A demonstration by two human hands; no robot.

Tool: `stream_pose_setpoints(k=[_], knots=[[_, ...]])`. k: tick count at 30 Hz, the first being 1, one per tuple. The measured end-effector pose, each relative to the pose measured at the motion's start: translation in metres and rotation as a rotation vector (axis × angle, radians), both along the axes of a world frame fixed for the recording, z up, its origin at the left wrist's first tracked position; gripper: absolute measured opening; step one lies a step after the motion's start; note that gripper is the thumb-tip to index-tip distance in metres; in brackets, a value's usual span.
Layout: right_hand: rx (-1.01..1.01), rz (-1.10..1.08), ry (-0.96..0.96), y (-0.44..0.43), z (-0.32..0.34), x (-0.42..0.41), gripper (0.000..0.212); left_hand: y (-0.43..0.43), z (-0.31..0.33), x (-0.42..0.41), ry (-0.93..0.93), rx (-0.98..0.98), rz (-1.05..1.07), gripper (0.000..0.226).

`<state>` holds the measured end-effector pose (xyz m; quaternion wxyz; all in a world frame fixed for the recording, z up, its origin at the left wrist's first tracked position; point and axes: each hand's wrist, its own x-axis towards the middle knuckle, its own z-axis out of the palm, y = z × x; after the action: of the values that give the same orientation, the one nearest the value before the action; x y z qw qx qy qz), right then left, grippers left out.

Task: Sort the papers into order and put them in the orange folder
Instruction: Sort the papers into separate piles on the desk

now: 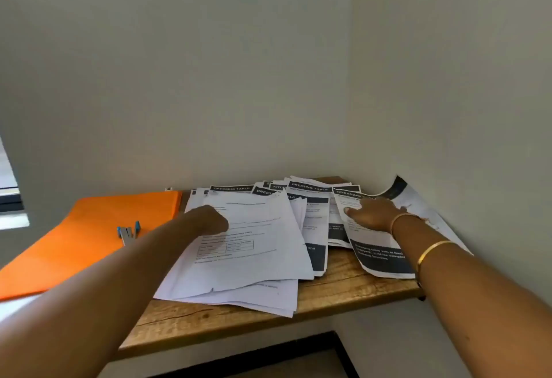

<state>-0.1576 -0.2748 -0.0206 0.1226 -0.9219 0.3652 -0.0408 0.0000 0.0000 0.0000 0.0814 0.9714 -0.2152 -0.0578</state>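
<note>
Papers [254,258]: loose heap of white printed sheets, fanned and overlapping, unsorted, spread flat across the centre and right of the tabletop [343,285]. The top sheet on the left is a form with text lines and a small table; several further back and right have black header bars reading "DRESSING TABLE", and the far-right sheet curls up against the wall. Orange folder [89,228]: plain, lying flat at left, its right edge just beside the heap.
</note>
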Motion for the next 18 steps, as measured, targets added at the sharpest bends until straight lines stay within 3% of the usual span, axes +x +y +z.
stream_pose_setpoints(k=[4,8,11,12,15,18], knots=[[0.152,-0.046,0.151,0.018,-0.009,-0.002,0.107,0.010,-0.004,0.003,-0.043,-0.005,0.101,0.070],[0.141,-0.055,0.104,0.034,-0.017,0.006,0.097,0.004,-0.004,-0.009,-0.121,-0.021,0.032,0.077],[0.200,-0.033,-0.015,0.034,-0.010,0.011,0.101,-0.003,-0.005,-0.011,-0.148,-0.013,-0.047,0.075],[0.218,-0.008,-0.070,0.035,-0.008,0.011,0.090,-0.004,-0.006,-0.013,-0.146,-0.009,-0.084,0.073],[0.169,0.042,-0.233,0.041,0.001,0.009,0.029,-0.003,-0.008,-0.018,-0.094,-0.010,-0.198,0.064],[0.115,0.008,-0.351,0.054,0.014,0.011,0.021,0.001,-0.014,-0.020,-0.024,0.009,-0.279,0.059]])
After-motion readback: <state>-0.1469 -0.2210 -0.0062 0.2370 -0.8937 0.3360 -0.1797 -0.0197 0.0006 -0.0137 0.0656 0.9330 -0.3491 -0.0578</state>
